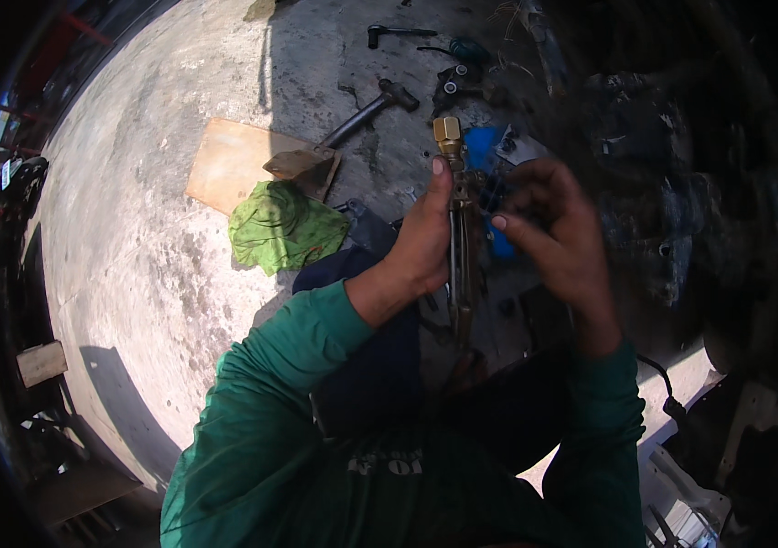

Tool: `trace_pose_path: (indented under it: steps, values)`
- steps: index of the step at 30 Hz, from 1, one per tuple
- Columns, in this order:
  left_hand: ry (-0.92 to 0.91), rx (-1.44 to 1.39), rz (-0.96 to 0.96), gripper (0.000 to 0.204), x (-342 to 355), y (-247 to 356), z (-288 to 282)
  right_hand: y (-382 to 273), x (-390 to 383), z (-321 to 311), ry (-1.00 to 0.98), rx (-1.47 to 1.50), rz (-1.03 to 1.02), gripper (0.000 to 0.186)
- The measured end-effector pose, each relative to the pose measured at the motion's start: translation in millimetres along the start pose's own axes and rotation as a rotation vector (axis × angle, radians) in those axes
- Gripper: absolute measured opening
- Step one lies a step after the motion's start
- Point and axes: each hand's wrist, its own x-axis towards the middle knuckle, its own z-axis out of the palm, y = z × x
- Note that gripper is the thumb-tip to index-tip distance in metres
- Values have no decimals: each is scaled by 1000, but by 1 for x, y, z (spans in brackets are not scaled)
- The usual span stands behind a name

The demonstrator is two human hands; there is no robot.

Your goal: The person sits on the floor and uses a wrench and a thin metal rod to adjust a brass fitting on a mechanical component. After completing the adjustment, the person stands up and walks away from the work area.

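Note:
My left hand (425, 236) is wrapped round a gas torch (458, 265), a long metal tool with slim tubes and a brass hex nut (446, 131) at its top end. The torch stands nearly upright in the picture, and my left thumb lies along it just below the nut. Just right of the torch, my right hand (558, 228) has its fingers bent, with thumb and forefinger apart and nothing visible between them. Shadow covers part of those fingers, and whether they touch the torch's side is hard to see.
On the concrete floor, a hammer (366, 114) lies beside a wooden board (233, 163) and a crumpled green cloth (279, 228). Farther off are a black-handled tool (401, 31) and dark metal parts (451, 82). Shadowed machinery (672, 219) stands at the right. A small block (42, 363) sits far left.

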Motion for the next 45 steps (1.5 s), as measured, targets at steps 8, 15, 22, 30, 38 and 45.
trace_pose_path:
  steps: [8,15,22,30,38,45]
  values:
    - [18,195,149,72,-1,-7,3,12,13,-3,-115,-246,-153,18]
    - [-13,314,209,77,-6,-5,-3,9,17,0,-99,-234,-90,13]
    - [-57,246,126,76,-5,-4,-4,23,17,-3,-105,-138,-131,12]
    - [-244,-29,-15,53,-4,-2,-14,24,10,-6,-77,72,101,13]
    - [-302,-12,42,52,-11,3,-9,17,1,-7,10,-38,-4,13]
    - [-375,79,80,58,-13,4,-4,13,-2,-13,-18,55,96,12]
